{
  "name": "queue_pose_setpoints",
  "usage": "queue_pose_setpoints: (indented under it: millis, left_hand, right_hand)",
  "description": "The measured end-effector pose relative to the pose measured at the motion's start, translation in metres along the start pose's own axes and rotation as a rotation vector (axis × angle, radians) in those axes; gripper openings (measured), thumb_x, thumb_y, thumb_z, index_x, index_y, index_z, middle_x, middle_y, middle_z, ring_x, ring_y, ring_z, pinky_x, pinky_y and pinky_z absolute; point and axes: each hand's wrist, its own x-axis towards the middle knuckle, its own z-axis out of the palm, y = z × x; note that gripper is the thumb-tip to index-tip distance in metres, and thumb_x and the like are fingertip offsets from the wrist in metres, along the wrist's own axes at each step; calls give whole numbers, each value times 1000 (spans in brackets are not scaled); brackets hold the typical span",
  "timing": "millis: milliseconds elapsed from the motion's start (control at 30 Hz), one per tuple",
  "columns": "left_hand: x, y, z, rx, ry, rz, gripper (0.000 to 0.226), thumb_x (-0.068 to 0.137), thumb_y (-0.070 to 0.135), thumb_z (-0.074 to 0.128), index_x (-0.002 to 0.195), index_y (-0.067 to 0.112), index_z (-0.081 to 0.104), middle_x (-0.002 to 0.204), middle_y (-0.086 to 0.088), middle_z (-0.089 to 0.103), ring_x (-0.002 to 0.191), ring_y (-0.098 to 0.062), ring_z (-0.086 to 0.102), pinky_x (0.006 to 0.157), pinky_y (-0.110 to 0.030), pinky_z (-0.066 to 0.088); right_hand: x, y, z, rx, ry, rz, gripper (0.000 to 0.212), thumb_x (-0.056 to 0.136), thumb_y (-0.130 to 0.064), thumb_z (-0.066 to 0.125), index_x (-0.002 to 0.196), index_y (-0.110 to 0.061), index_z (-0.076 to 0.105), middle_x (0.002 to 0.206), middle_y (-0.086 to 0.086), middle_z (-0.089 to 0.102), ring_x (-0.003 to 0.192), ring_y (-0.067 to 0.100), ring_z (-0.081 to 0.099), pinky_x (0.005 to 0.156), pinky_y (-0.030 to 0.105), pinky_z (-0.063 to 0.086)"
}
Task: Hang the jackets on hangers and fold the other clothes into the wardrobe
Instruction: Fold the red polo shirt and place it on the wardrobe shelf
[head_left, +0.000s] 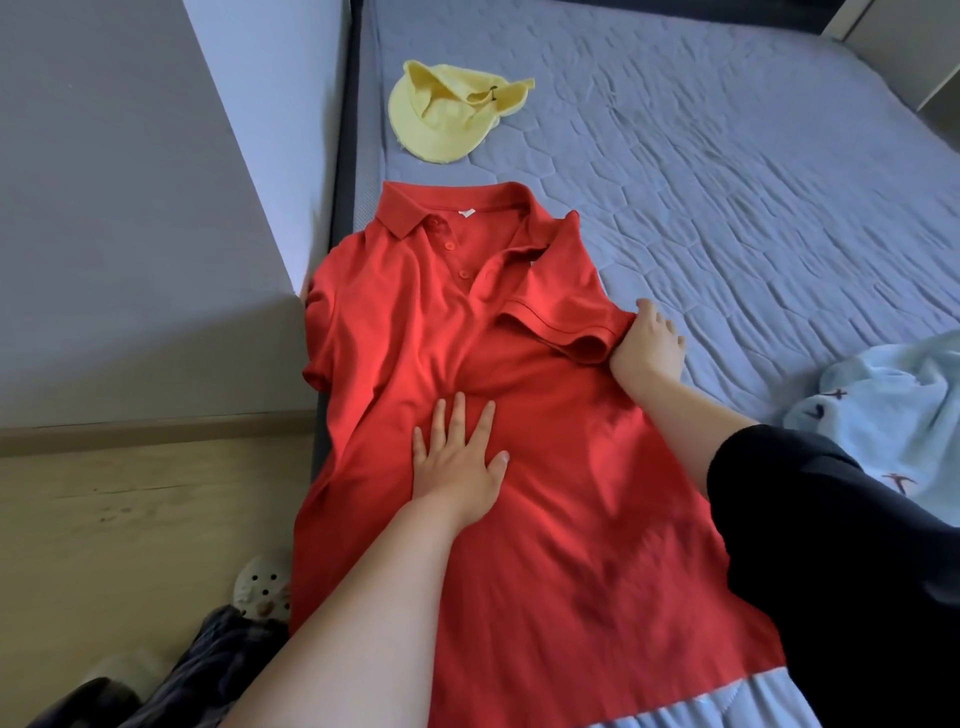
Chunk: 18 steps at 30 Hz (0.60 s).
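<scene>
On the near left of the mattress (727, 208) lies the red polo shirt (415, 322), looks soft and floppy. Left hand (457, 457) presses it flat, fingers spread; right hand (649, 345) sits at the folded-in sleeve, can't tell its grip. I'd grab the shoulders.

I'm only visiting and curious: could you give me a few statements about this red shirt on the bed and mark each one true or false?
1. The left hand lies flat, fingers spread, on the red polo shirt. True.
2. The yellow hat sits on top of the shirt. False: it lies on the mattress beyond the collar, apart from the shirt.
3. The sleeve next to the right hand is folded in over the shirt's front. True.
4. The shirt hangs on a hanger. False: it lies spread on the mattress, front up.
5. A light blue garment lies bunched to the right of the shirt. True.
</scene>
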Motion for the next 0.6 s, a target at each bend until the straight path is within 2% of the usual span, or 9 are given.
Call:
queue_pose_setpoints:
  millis: [67, 167, 233, 300, 333, 433, 467, 533, 600]
  left_hand:
    - [1, 0, 0, 1, 6, -1, 64, 99, 50, 29, 151, 37, -7, 159, 0, -19, 145, -22, -22, 116, -47, -8]
    - [1, 0, 2, 0, 15, 0, 64, 99, 50, 29, 151, 37, -7, 159, 0, -19, 145, -22, -21, 116, -47, -7]
    - [1, -1, 2, 4, 17, 3, 65, 99, 50, 29, 151, 37, -7, 160, -1, -18, 146, -22, -20, 116, -48, -7]
    - [2, -1, 2, -5, 15, 3, 65, 98, 50, 30, 151, 37, -6, 160, -1, -17, 146, -22, -20, 116, -48, -7]
    - [2, -2, 2, -18, 13, 5, 65, 98, 50, 30, 151, 37, -5, 160, -1, -16, 146, -22, -20, 116, -48, -7]
    - [3, -1, 0, -48, 0, 5, 66, 98, 49, 32, 151, 37, -4, 160, 0, -15, 146, -21, -19, 116, -48, -8]
    - [3, -1, -1, -50, -9, 7, 66, 97, 49, 33, 151, 37, -4, 160, 0, -15, 146, -21, -19, 116, -48, -8]
    - [4, -3, -4, -80, -27, 16, 67, 97, 49, 36, 152, 36, 0, 160, 1, -13, 146, -19, -18, 116, -46, -8]
    - [5, -8, -9, -193, 31, 42, 65, 95, 40, 46, 152, 31, 17, 161, 0, 2, 148, -17, -4, 118, -40, -1]
  right_hand:
    - [-5, -1, -1, 45, 123, -217, 62, 77, 2, 47, 138, -5, 39, 144, 13, 43, 133, 32, 35, 114, 42, 20]
    - [-15, -14, -2, 157, 295, -442, 64, 71, 2, 45, 135, -1, 45, 147, 17, 40, 136, 33, 34, 116, 48, 19]
    - [-19, -19, 8, -1, 110, -532, 60, 81, -14, 47, 140, -7, 41, 150, 16, 35, 140, 30, 30, 116, 51, 18]
    - [-18, -24, 18, -269, -226, -507, 60, 90, -36, 44, 145, -13, 33, 151, 13, 33, 140, 27, 29, 115, 49, 19]
    - [-17, -27, 19, -345, -308, -476, 63, 90, -40, 43, 145, -13, 30, 149, 12, 34, 139, 28, 31, 115, 48, 20]
    - [-18, -40, 20, -253, -241, -461, 70, 89, -33, 49, 150, -13, 21, 155, 13, 24, 143, 27, 24, 117, 47, 15]
    - [-22, -44, 21, -252, -274, -488, 72, 90, -32, 48, 152, -15, 16, 159, 10, 15, 146, 26, 16, 117, 48, 11]
    - [-27, -48, 26, -318, -467, -487, 70, 95, -34, 41, 154, -18, 7, 162, 4, 3, 148, 22, 5, 118, 48, 7]
    - [-30, -55, 28, -336, -524, -406, 68, 95, -33, 38, 154, -18, 7, 162, 3, 2, 148, 22, 2, 118, 49, 4]
